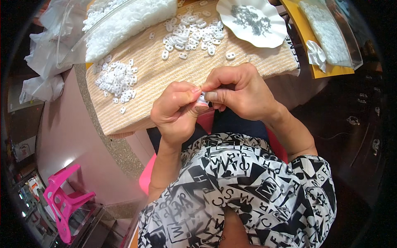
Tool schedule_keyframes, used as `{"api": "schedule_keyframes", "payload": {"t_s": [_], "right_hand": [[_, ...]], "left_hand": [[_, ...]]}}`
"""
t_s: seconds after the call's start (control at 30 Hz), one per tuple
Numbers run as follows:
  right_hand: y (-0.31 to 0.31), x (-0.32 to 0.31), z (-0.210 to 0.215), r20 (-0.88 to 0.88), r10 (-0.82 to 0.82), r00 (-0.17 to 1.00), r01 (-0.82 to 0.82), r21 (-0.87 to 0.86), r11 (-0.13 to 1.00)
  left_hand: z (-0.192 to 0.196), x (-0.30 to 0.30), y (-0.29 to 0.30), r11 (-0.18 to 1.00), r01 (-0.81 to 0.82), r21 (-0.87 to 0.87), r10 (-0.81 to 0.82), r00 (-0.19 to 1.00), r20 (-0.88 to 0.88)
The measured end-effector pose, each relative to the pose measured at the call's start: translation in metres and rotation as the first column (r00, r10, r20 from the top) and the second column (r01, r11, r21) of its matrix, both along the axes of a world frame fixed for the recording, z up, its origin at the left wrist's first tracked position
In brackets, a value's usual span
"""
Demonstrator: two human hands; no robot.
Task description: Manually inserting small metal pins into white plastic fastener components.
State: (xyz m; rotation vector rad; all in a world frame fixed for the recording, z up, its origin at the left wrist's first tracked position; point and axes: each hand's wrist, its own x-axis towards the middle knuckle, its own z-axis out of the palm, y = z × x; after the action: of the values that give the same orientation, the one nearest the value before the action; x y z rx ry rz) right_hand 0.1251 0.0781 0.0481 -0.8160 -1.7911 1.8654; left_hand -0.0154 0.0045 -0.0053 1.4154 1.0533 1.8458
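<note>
Head view: left hand [174,109] and right hand [245,91] are pinching a white piece [202,98], seemingly unfinished; loose pieces [192,35] are lying beyond, completion unclear.

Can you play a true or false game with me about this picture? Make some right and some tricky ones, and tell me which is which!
1. The left hand and the right hand meet at one small white piece. True.
2. The cloth under the heaps is plain black. False: it has pale orange and white stripes.
3. The white plate has a wavy edge and holds little grey bits. True.
4. The stool is over on the person's right. False: it is pink and on the left.
5. The shirt is black and white with letters on it. True.
</note>
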Motion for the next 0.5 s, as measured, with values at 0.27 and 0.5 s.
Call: {"api": "schedule_keyframes", "payload": {"t_s": [0.27, 0.5], "right_hand": [[-0.0008, -0.003, -0.0039, 0.022, -0.056, 0.998, 0.054, 0.072, 0.996], [0.004, -0.0069, -0.0032, -0.1, -0.146, 0.984, 0.096, -0.392, 0.915]], "left_hand": [[-0.0043, 0.0034, 0.0027, 0.997, -0.078, 0.013, 0.079, 0.994, -0.069], [-0.0041, -0.0024, 0.0033, 1.0, 0.007, -0.026, -0.004, 0.995, 0.101]]}}
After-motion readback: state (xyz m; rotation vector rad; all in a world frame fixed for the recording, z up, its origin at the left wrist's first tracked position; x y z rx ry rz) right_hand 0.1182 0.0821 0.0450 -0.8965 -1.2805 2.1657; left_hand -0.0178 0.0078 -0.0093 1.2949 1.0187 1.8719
